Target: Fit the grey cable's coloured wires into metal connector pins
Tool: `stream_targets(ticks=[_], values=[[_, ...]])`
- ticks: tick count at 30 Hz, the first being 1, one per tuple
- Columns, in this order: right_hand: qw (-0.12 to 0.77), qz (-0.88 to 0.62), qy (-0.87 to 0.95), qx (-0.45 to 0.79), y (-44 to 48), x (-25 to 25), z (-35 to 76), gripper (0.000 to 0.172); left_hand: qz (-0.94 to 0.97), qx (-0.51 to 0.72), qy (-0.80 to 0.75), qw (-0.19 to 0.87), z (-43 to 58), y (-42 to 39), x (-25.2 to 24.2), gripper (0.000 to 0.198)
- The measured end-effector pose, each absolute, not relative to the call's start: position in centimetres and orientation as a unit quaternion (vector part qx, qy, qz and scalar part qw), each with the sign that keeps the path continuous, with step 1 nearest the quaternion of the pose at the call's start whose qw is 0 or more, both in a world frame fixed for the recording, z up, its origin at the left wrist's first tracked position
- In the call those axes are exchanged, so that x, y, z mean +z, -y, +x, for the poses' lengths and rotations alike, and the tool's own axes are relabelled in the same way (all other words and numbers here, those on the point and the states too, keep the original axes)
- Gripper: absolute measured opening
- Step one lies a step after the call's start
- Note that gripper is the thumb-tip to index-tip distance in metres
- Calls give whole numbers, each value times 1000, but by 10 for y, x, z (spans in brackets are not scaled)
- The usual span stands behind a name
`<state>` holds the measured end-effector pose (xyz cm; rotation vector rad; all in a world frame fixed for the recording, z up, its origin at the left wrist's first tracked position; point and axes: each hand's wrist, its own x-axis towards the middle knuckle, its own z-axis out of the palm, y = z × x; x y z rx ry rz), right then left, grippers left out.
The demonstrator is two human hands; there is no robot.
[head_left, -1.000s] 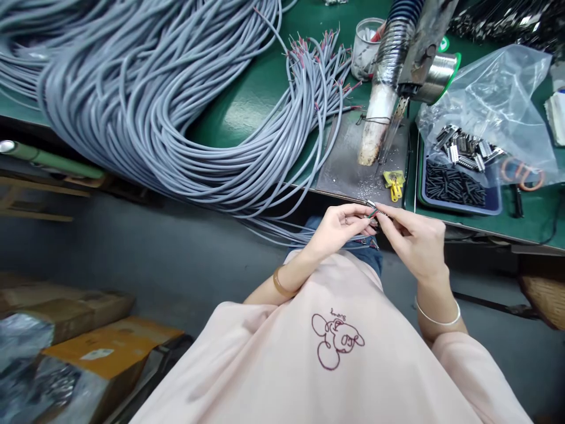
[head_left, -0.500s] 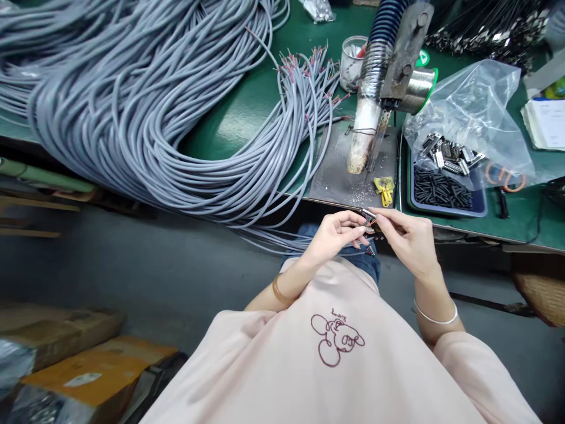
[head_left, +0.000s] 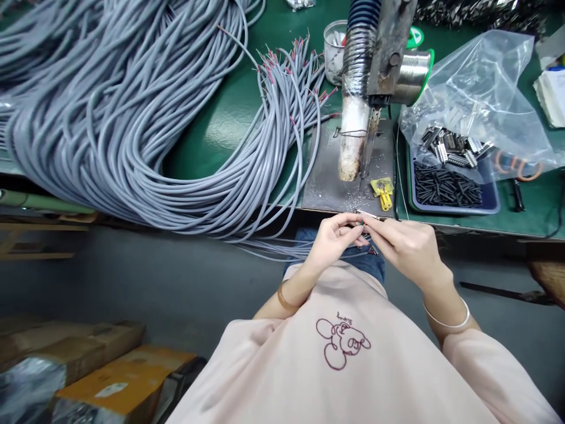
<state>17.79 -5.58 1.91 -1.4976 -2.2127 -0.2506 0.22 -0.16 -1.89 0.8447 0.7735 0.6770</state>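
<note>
Above the table's front edge my two hands meet at the fingertips. My left hand (head_left: 333, 238) is closed in a pinch at the thin coloured wires of a grey cable, mostly hidden by the fingers. My right hand (head_left: 406, 244) pinches a small metal connector (head_left: 365, 214), seen as a thin shiny strip along the fingertips. Below the hands, more grey cables (head_left: 282, 248) lie across my lap, some with connectors at their ends. Just beyond the hands is a dark work plate (head_left: 326, 188) with solder specks and a yellow clip-like piece (head_left: 383, 193).
A large bundle of grey cables (head_left: 145, 147) covers the table's left. Over the plate hang a fume hose (head_left: 355, 88) and a metal bracket with a solder spool (head_left: 410, 76). At right, a blue tray (head_left: 489, 197) holds black sleeves (head_left: 445, 187) and connectors (head_left: 454, 147) in a plastic bag.
My right hand has turned further over the connector, and its fingers now cover more of the coloured wires. The view has shifted slightly.
</note>
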Motion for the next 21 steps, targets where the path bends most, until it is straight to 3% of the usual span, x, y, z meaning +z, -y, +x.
stream_targets(ticks=[4, 11, 18, 21], values=[[191, -516, 823, -138, 50, 19, 178, 31, 385, 312, -347, 796, 2, -1, -21, 50], [229, -504, 832, -48, 50, 15, 175, 29, 359, 341, -305, 813, 0, -3, -30, 44], [287, -524, 802, 14, 50, 19, 169, 7, 362, 359, -286, 812, -3, -2, -32, 33], [329, -543, 773, 5, 52, 30, 174, 21, 362, 359, -287, 811, -4, -1, -32, 31]])
